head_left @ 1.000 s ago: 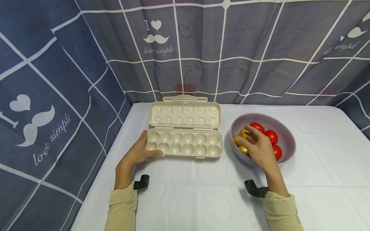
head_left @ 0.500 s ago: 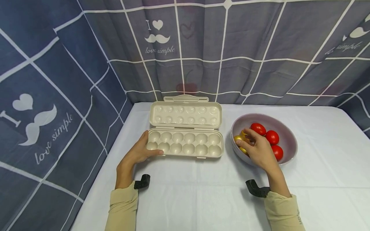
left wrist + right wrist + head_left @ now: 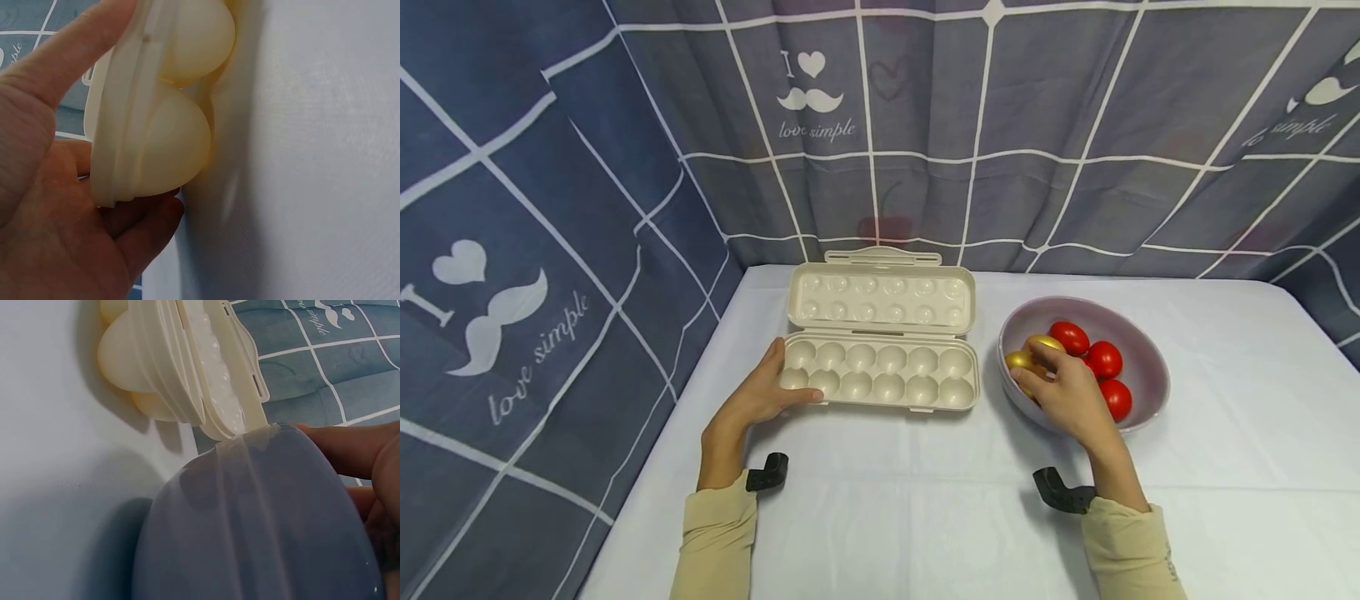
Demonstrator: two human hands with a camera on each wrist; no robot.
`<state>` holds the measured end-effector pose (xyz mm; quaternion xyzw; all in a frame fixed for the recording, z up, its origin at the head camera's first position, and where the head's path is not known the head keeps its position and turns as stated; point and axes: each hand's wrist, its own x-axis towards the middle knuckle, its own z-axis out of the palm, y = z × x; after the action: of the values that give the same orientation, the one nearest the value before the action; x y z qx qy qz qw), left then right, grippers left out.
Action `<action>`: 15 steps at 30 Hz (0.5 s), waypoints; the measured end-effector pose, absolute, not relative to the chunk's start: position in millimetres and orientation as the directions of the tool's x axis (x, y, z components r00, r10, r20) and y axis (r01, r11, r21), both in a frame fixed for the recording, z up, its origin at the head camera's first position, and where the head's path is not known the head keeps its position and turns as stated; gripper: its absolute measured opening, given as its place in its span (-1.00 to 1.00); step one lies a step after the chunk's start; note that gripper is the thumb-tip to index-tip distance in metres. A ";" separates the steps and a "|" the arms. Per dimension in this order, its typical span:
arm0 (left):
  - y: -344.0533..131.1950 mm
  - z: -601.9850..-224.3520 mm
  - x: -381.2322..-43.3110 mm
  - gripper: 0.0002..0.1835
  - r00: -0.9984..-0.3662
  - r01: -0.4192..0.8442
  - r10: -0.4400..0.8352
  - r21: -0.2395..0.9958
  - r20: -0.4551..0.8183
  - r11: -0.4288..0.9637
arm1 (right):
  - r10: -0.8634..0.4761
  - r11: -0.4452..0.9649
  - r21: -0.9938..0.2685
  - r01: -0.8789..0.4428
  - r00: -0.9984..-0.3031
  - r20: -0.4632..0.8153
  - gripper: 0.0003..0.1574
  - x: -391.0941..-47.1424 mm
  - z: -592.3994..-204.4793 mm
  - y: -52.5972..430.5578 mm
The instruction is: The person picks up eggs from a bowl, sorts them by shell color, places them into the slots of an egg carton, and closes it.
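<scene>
In the head view, my left hand (image 3: 762, 392) grips the left end of an opened cream plastic egg box (image 3: 880, 408). The left wrist view shows the thumb along the box's edge and fingers curled under its rounded cups (image 3: 175, 147). Its egg cups hold nothing. To the right, my right hand (image 3: 1070, 392) reaches into a mauve bowl (image 3: 1142, 342). Thumb and fingers pinch a golden egg, mostly hidden by the hand. Another golden egg (image 3: 1045, 342) lies just beyond the fingers, and a further one sits by the bowl's left wall. In the right wrist view, the bowl's wall (image 3: 250, 519) hides the fingertips.
Several shiny red eggs (image 3: 1070, 337) fill the bowl's middle and right. The box's raised lid (image 3: 880, 296) leans back towards the dark checked curtain (image 3: 925, 200). A white cloth (image 3: 895, 508) covers the table. Black wrist mounts (image 3: 1063, 492) stick out from both sleeves.
My right hand has lowered into the bowl, and its thumb and fingers have closed around a golden egg. The left hand and egg box stay in place.
</scene>
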<state>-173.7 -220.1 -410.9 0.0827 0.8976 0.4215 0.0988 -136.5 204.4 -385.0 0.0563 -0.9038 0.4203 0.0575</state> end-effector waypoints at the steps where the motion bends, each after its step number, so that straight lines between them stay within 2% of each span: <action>1: -220.6 -411.0 -173.5 0.32 -0.967 0.058 0.227 0.767 -0.117 0.639 | -0.056 0.644 -0.750 -0.147 -0.988 0.145 -0.41 -136.6 -385.6 204.4; 8: -221.4 -410.0 -174.1 0.34 -0.966 0.051 0.224 0.750 -0.131 0.659 | -0.057 0.661 -0.736 -0.146 -0.988 0.145 -0.49 -136.4 -385.6 204.8; 15: -222.0 -410.6 -174.0 0.33 -0.965 0.049 0.225 0.756 -0.132 0.652 | -0.066 0.631 -0.766 -0.126 -0.992 0.108 -0.43 -136.7 -383.5 205.8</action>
<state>-174.0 -222.0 -410.6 0.0757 0.9026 0.4100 0.1074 -136.7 205.8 -383.5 0.0532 -0.9023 0.4263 0.0348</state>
